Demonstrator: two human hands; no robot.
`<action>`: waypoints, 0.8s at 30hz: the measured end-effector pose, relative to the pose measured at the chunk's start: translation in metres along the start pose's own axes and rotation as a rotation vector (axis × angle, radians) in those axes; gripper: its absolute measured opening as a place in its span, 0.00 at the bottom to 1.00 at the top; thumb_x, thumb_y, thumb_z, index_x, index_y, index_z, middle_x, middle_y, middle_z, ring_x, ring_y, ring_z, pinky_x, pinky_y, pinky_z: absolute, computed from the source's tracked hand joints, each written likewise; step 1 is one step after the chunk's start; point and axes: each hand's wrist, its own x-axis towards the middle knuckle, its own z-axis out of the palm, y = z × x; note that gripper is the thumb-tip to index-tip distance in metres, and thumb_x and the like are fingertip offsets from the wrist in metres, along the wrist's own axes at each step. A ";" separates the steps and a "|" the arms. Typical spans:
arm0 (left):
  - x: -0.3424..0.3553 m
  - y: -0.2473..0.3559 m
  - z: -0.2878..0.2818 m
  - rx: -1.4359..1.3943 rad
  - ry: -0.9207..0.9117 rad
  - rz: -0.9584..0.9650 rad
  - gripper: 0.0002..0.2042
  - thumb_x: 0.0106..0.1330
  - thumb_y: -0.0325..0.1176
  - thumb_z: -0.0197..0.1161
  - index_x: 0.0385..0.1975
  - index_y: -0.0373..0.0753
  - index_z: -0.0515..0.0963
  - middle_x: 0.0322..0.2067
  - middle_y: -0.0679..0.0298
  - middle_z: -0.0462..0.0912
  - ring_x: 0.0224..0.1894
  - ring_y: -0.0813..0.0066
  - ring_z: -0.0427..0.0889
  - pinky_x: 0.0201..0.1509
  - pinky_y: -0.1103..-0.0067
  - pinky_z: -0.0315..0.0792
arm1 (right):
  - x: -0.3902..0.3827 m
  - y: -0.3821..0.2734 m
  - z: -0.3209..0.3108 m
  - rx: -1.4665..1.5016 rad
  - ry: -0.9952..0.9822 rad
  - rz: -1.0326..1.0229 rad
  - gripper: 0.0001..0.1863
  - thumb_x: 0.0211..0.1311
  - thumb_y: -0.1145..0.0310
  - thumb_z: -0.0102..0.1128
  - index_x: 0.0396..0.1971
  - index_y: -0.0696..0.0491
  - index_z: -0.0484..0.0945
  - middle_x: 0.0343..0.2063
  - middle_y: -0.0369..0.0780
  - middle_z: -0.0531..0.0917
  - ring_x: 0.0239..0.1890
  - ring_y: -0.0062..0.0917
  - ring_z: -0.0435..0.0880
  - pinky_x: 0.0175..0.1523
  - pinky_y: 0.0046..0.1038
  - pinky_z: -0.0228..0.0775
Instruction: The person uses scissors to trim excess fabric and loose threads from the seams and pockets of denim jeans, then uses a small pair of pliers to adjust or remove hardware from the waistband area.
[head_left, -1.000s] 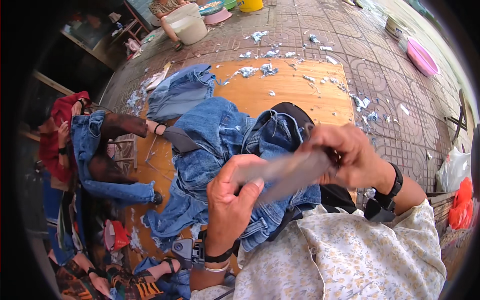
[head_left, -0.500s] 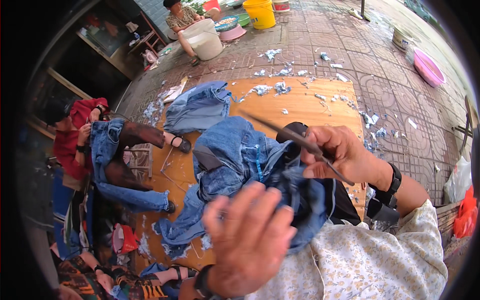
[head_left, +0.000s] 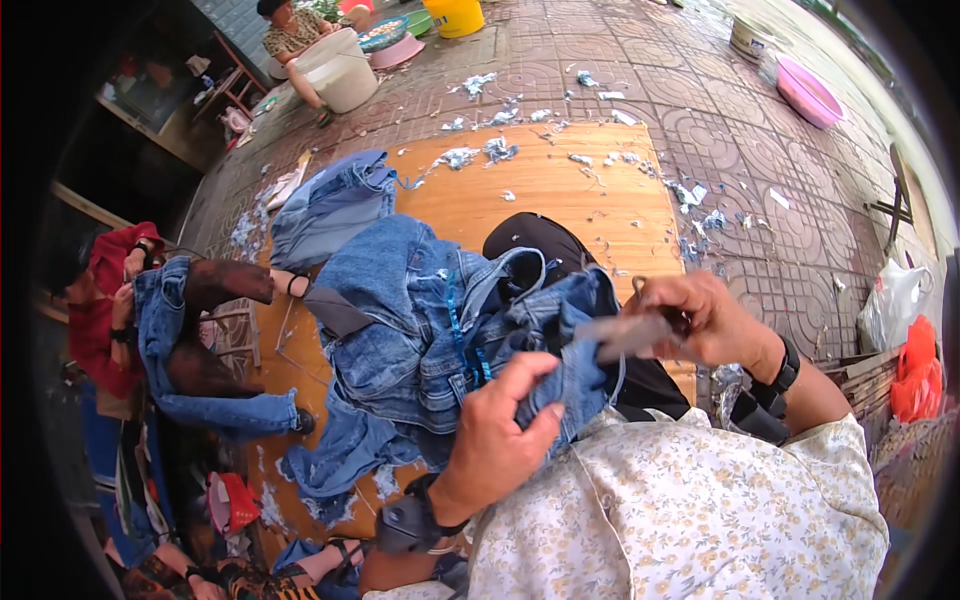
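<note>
A pile of blue jeans (head_left: 385, 270) lies across my lap, with a dark grey patch of cloth at its left side. Thumb and fingers of my left hand (head_left: 500, 420) close on a fold of the jeans at the pile's near right part. Just right of that fold, my right hand (head_left: 705, 315) grips a flat grey metal blade (head_left: 628, 336), blurred by motion. The blade points left, over the denim near my left fingers. Whether it touches the cloth I cannot tell.
Beneath the jeans is a wooden board (head_left: 560, 180) strewn with denim scraps. Folded jeans (head_left: 335, 210) rest at its far left. A person in red (head_left: 115, 340) handles jeans at left; another sits by a white bucket (head_left: 340, 75). A pink basin (head_left: 808, 92) stands far right.
My left hand, open and raised before, has come down and taken hold of the jeans. My right hand has turned the blade down toward the cloth. The whole view has shifted.
</note>
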 end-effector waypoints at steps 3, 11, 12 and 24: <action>0.009 0.000 -0.019 -0.263 0.041 0.030 0.15 0.55 0.18 0.58 0.44 0.32 0.68 0.32 0.58 0.81 0.37 0.84 0.75 0.40 0.85 0.69 | 0.000 0.002 0.014 -0.028 -0.141 0.005 0.14 0.42 0.81 0.64 0.30 0.54 0.72 0.28 0.38 0.81 0.27 0.30 0.80 0.31 0.24 0.68; 0.013 0.033 -0.052 0.781 0.334 0.277 0.21 0.53 0.22 0.61 0.49 0.37 0.69 0.36 0.57 0.80 0.41 0.64 0.78 0.45 0.71 0.64 | 0.044 -0.007 0.011 0.115 -0.171 -0.138 0.16 0.44 0.77 0.70 0.30 0.54 0.71 0.19 0.36 0.71 0.21 0.27 0.70 0.27 0.27 0.59; 0.013 0.038 -0.049 1.039 0.424 0.384 0.22 0.53 0.22 0.61 0.50 0.38 0.69 0.37 0.58 0.79 0.44 0.62 0.77 0.47 0.68 0.62 | 0.049 -0.010 0.009 0.108 -0.159 -0.161 0.16 0.44 0.77 0.70 0.30 0.54 0.70 0.19 0.36 0.71 0.21 0.27 0.70 0.27 0.27 0.58; -0.005 0.010 -0.047 0.409 0.214 0.330 0.19 0.52 0.38 0.68 0.43 0.40 0.77 0.53 0.60 0.74 0.59 0.66 0.68 0.57 0.62 0.49 | 0.083 -0.039 0.012 0.069 -0.170 -0.320 0.17 0.41 0.78 0.70 0.30 0.53 0.70 0.16 0.35 0.67 0.20 0.27 0.67 0.26 0.28 0.56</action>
